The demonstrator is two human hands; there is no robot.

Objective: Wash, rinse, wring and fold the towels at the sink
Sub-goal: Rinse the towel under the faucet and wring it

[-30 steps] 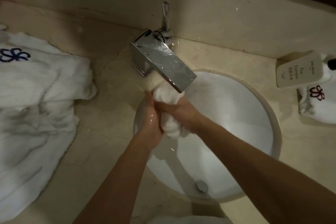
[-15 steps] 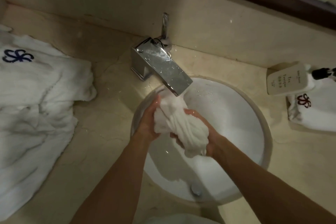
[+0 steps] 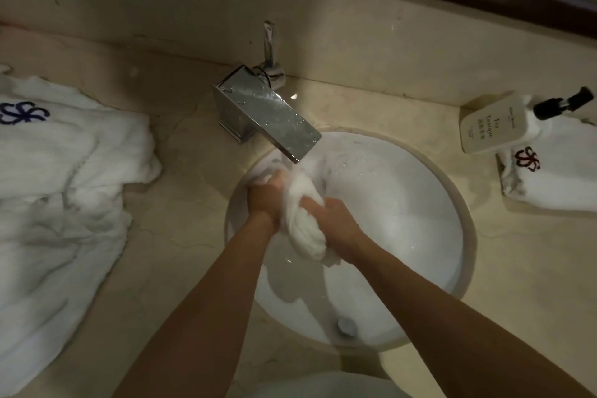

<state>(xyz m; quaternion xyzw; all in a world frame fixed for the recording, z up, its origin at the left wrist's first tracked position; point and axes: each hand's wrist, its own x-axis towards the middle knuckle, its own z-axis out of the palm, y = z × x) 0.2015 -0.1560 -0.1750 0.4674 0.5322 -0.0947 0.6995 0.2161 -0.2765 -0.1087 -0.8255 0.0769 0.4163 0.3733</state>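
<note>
Your two hands hold one small white towel (image 3: 303, 223) over the round sink (image 3: 465, 236), just under the spout of the chrome faucet (image 3: 268, 116). The left hand (image 3: 265, 200) grips the upper end of the bundle, close to the spout, with its fingers curled round the cloth. The right hand (image 3: 336, 216) clamps the lower part, also with curled fingers, so that the thick end hangs below it toward you. The long axis of the towel runs from the spout down toward your body, and the hands sit one after the other along it, the left farther from you and the right nearer. I judge that this is the wringing or rinsing step (whether water runs I cannot tell). For a twist, each hand must turn opposite ways about that axis. A larger white towel (image 3: 64, 191) lies on the counter (image 3: 181, 236) to your left, well apart from the sink, and a folded one (image 3: 555, 184) lies on the right under a soap bottle (image 3: 494, 126).
</note>
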